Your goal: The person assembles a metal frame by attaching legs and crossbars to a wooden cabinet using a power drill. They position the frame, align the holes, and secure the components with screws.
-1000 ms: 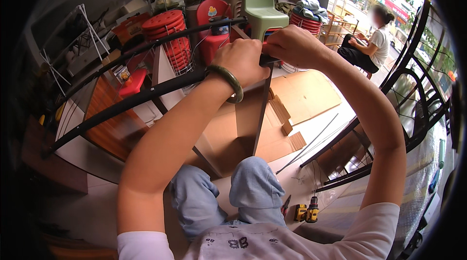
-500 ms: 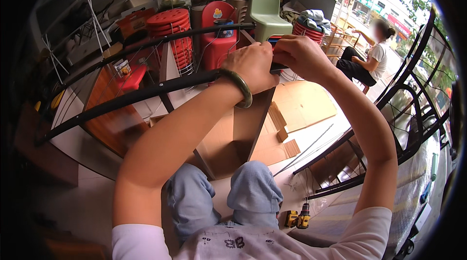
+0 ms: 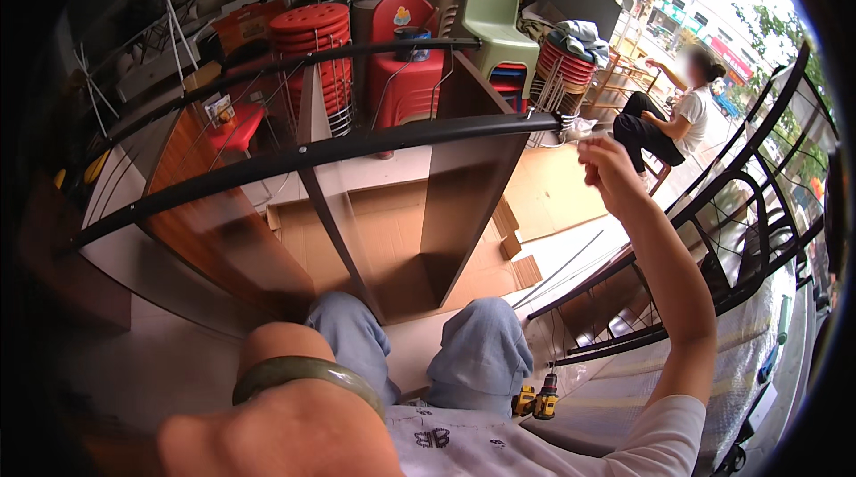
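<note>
Long blk metal tube rail [image 3: 392, 140] lies across brn wooden panels [image 3: 468, 192], R end just L of R hand [image 3: 612, 178], fingers half-curled, not touching, can't tell if pinching anything; L hand [image 3: 276, 432] low, blurred, well apart, grip unclear

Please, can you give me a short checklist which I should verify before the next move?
1. Left hand away from black bar: ok.
2. Right hand clear of the bar: ok, just beyond its right end.
3. Left palm empty: cannot tell, hidden from view.
4. Drill in hand: not ok, on the floor.
5. Other person apart from the bar: ok, seated farther right.
</note>
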